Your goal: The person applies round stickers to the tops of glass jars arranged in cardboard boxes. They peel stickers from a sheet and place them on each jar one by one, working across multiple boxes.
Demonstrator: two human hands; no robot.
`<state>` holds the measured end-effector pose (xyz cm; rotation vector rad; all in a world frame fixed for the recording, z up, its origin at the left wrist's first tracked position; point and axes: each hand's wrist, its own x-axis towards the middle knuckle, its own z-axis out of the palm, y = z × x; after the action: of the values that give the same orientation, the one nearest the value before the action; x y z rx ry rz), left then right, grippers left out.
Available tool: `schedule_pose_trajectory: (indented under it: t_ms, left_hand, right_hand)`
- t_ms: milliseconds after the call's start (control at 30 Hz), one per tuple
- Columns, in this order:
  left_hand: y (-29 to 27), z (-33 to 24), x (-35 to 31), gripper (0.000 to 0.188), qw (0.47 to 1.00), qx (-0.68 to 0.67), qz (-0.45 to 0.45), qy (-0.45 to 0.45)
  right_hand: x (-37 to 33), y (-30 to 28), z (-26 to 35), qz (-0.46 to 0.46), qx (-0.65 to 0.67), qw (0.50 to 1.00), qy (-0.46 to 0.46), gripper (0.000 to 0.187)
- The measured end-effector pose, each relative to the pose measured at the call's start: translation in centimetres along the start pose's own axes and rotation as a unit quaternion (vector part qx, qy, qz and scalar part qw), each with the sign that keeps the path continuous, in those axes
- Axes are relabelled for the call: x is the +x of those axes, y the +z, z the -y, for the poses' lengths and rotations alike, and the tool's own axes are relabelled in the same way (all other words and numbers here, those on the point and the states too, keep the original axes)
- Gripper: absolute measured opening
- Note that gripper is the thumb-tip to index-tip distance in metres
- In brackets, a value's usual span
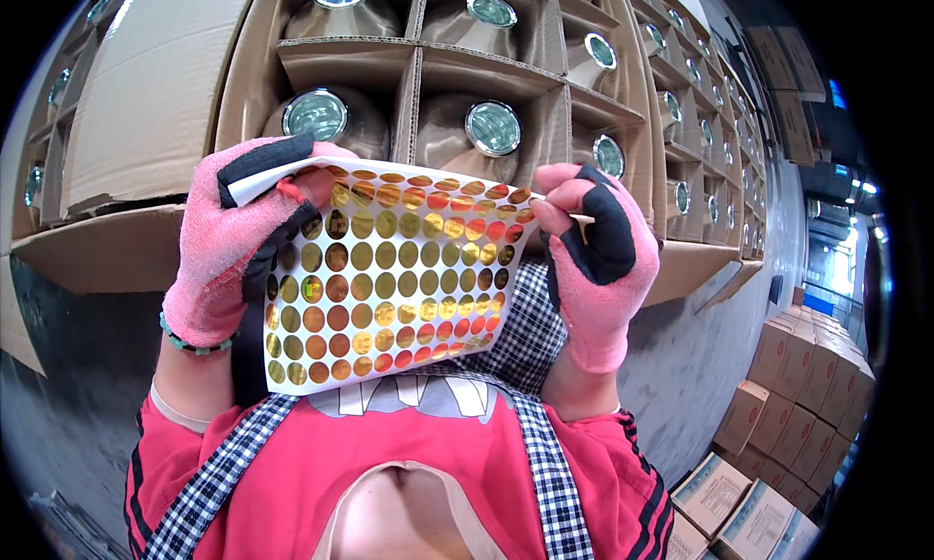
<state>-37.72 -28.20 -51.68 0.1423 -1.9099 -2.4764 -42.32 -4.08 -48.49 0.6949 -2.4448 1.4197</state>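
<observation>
Between my hands I hold up a white sheet of round gold holographic stickers [385,285], set in rows; some catch the light in orange and yellow. My left hand [238,224], in a pink glove with black patches and bare fingertips, is closed on the sheet's upper left corner. On the upper right corner my right hand [598,258], gloved alike, pinches with its bare fingertips. Just beyond the sheet stands an open cardboard box [467,59] with dividers. Silvery round-bodied glass flasks [492,129] with greenish open mouths sit in its cells, one per cell.
More divided boxes of flasks [707,132] run along the right, and another [53,93] stands at the far left. A cardboard flap [146,83] lies beside the middle box. Stacked closed cartons [803,385] stand on the grey floor [681,365] at the right.
</observation>
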Motion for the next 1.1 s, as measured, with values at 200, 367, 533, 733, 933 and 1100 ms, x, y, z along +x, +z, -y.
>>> schedule_pose_trajectory:
  t_ms: [200,367,533,733,933,1100]
  left_hand:
    - [-0.1,-0.2,0.2,0.027,0.998,-0.021,-0.027,-0.05]
    - [0.7,-0.6,0.4,0.026,0.996,0.018,-0.065,-0.06]
    - [0.4,0.1,0.3,0.026,0.99,0.077,-0.107,-0.045]
    - [-0.1,-0.3,0.3,0.023,0.994,0.035,-0.073,-0.067]
    - [0.4,-0.7,0.7,0.022,0.998,-0.02,-0.019,-0.049]
    - [0.3,-0.8,0.9,0.021,0.999,0.01,-0.011,-0.045]
  right_hand:
    - [2.9,-5.0,-2.7,0.001,-0.101,0.994,0.05,0.008]
    - [4.7,-5.4,-9.2,0.243,-0.349,0.904,0.051,0.014]
    - [4.9,-4.6,-11.1,0.253,-0.492,0.833,0.0,0.024]
    - [5.1,-5.1,-7.4,0.084,-0.474,0.869,-0.115,0.024]
    - [2.6,-1.7,1.5,0.135,-0.085,0.984,-0.075,0.02]
    - [2.6,-0.3,1.3,0.179,-0.116,0.975,-0.059,0.02]
